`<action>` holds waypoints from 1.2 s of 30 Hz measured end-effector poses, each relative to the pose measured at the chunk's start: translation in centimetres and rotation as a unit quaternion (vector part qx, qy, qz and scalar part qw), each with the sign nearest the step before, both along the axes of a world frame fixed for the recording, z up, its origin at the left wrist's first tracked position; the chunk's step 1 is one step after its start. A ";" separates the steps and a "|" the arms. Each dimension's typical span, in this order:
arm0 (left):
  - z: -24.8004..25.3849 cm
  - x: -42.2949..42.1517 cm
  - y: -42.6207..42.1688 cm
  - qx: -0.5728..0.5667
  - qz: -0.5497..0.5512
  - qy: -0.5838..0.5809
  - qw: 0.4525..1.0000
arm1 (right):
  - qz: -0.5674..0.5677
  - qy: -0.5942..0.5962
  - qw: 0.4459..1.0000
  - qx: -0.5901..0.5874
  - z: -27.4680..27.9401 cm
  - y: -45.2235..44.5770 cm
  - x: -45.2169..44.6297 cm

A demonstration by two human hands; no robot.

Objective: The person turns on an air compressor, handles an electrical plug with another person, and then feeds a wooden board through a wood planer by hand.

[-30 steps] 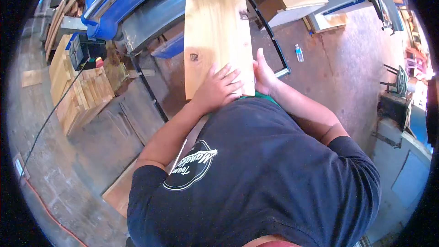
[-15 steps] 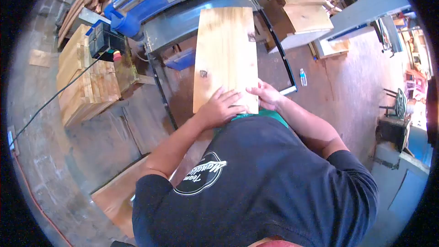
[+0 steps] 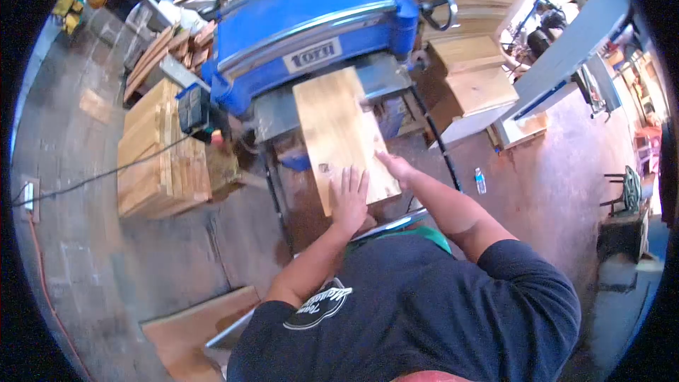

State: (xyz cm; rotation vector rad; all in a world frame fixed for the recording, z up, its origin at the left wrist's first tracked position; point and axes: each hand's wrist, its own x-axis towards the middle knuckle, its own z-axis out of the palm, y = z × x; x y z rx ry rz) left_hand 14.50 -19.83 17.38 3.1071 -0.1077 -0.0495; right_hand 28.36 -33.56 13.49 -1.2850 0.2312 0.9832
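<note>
A pale wooden board (image 3: 336, 124) with dark knots extends from near my waist toward a blue machine (image 3: 311, 25), its far end over the grey metal bed (image 3: 277, 112). My left hand (image 3: 349, 198) lies on the near part of the board's top face, fingers spread. At the board's right edge, my right hand (image 3: 396, 168) rests with its fingertips against the wood; its lower fingers are partly hidden. A metal bar (image 3: 399, 223) crosses between the board's near end and my shirt.
Stacked boards (image 3: 166, 163) stand at left beside a black-and-blue case (image 3: 194, 110) with a cable. Wooden boxes (image 3: 477, 88) are right of the machine. A bottle (image 3: 480, 181) stands on the floor. Black frame rails flank the board.
The board and both hands have moved forward, toward the machine, and the board now slants. My left hand's fingers have spread and point ahead. More of the machine shows as the view has shifted.
</note>
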 end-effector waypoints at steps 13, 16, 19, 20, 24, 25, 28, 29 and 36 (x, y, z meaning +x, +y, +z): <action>-2.6 2.9 0.2 0.003 -0.016 -0.071 0.997 | 0.076 -0.398 0.873 -0.273 2.6 -6.2 0.0; -1.8 3.2 0.0 -0.017 -0.009 -0.041 0.999 | 0.000 -0.644 0.635 -0.426 4.0 -12.5 0.8; -2.6 4.4 0.2 0.004 -0.007 -0.052 0.999 | -0.021 -0.525 0.702 -0.481 0.8 -17.1 1.2; -2.4 4.7 0.3 0.003 -0.009 -0.054 0.998 | 0.045 -0.421 0.755 -0.501 0.2 -18.0 0.9; -2.4 5.7 0.2 0.011 0.005 -0.022 1.000 | 0.134 -0.243 0.821 -0.500 -5.4 -19.7 0.5; -2.8 5.8 0.5 0.012 0.006 -0.021 1.000 | 0.088 -0.284 0.805 -0.514 -5.5 -19.4 0.0; -2.1 5.8 0.5 0.018 -0.002 0.000 1.000 | 0.044 -0.327 0.788 -0.519 -3.9 -18.8 -0.8; -2.0 5.9 0.4 0.017 -0.007 -0.002 1.000 | 0.047 -0.333 0.789 -0.514 -3.6 -19.0 -0.7; -3.5 5.8 0.7 0.015 -0.005 -0.029 0.999 | 0.113 -0.318 0.785 -0.519 -3.0 -19.1 -0.2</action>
